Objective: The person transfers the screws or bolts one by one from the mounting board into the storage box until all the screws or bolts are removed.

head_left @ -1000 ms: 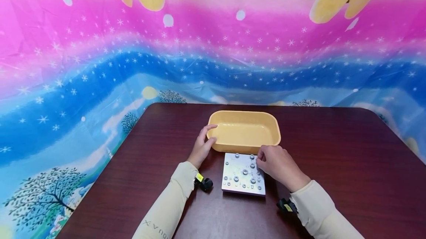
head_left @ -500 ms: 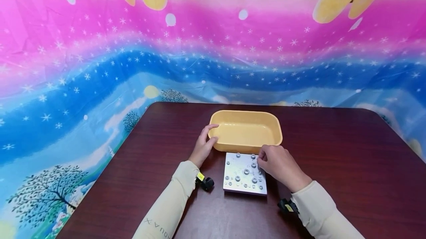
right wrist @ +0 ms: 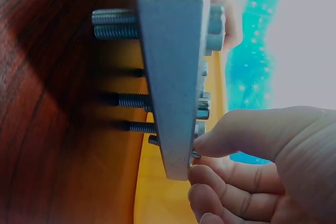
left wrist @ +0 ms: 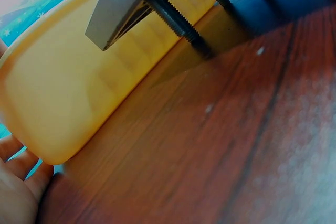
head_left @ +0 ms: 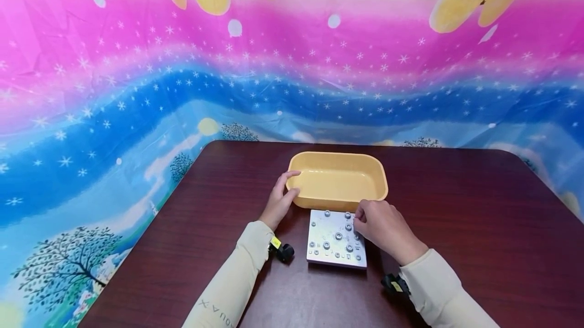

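My left hand (head_left: 276, 205) holds the left end of a yellow plastic bin (head_left: 333, 202), thumb at the near corner and index finger over the rim. Just in front of the bin is a square metal plate (head_left: 325, 229) set with socket head screws of several sizes. Its threaded ends (right wrist: 116, 31) stick out underneath, holding the plate up off the table. My right hand (head_left: 389, 226) is at the plate's far right edge. There, thumb and forefinger pinch a small screw (right wrist: 196, 155) at the plate's top face, mostly hidden by the fingertips.
Everything stands on a dark red-brown wooden table (head_left: 456, 206). A patterned pink and blue cloth (head_left: 292, 64) hangs behind its far edge. Wrist cameras sit on both wrists, the left one (head_left: 285, 252) beside the plate.
The head view has shifted slightly. Both hands, the bin and the plate keep their places, with the right fingers still at the same screw.
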`<state>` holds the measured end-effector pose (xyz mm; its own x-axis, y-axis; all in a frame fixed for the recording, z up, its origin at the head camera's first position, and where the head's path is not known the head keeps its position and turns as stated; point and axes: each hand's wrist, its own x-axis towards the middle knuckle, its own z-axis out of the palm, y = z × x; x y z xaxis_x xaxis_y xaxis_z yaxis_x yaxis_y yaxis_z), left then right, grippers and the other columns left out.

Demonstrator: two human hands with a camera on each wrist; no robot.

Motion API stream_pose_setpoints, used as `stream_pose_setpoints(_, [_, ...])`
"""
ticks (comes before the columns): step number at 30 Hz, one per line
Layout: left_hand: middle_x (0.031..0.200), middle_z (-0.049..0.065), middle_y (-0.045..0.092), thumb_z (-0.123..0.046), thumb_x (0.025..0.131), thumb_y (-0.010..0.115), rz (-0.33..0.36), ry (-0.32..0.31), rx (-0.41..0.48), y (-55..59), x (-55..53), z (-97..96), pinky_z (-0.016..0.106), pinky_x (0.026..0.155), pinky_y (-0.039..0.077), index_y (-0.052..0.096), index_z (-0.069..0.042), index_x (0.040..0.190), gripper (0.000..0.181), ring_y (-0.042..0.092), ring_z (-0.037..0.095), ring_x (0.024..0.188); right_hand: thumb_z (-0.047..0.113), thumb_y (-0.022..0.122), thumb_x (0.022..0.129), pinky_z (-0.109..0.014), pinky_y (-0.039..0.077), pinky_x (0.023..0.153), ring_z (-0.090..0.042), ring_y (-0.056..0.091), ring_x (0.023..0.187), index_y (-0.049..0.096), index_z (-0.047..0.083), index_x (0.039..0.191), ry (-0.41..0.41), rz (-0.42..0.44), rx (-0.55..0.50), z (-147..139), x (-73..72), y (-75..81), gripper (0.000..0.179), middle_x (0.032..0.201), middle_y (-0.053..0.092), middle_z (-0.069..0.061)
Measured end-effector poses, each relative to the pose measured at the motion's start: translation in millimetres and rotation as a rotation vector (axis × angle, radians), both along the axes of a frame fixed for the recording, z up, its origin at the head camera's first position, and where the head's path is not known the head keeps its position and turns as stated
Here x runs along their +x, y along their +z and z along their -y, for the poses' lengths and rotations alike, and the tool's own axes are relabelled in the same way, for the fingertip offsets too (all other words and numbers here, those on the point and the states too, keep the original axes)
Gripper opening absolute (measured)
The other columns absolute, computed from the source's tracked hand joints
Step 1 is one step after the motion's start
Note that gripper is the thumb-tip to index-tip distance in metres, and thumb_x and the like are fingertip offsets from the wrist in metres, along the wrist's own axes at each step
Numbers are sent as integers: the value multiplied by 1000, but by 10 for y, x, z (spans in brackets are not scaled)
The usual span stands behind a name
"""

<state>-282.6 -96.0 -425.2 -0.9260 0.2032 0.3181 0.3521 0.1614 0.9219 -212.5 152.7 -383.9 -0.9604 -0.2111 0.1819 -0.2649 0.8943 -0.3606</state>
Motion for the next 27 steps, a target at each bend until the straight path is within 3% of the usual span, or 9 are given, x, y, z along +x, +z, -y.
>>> stream_pose_setpoints(14, [143, 16, 42, -2, 91, 52, 0, -5, -8, 18, -1, 0, 43, 112, 24, 48, 1, 135, 45, 32, 25, 137, 13, 71, 75, -30, 43, 54, -12, 50, 58, 62, 12, 75, 1, -27, -19, 13, 1, -17, 8, 66, 57, 4])
stream_pose_setpoints(27, [143, 16, 42, -3, 91, 52, 12, 1, -12, 38, 14, -3, 43, 112, 24, 48, 0, 136, 45, 33, 26, 136, 9, 69, 75, -27, 42, 54, -10, 49, 57, 59, 13, 75, 30, -45, -122, 13, 22, -8, 11, 64, 55, 5])
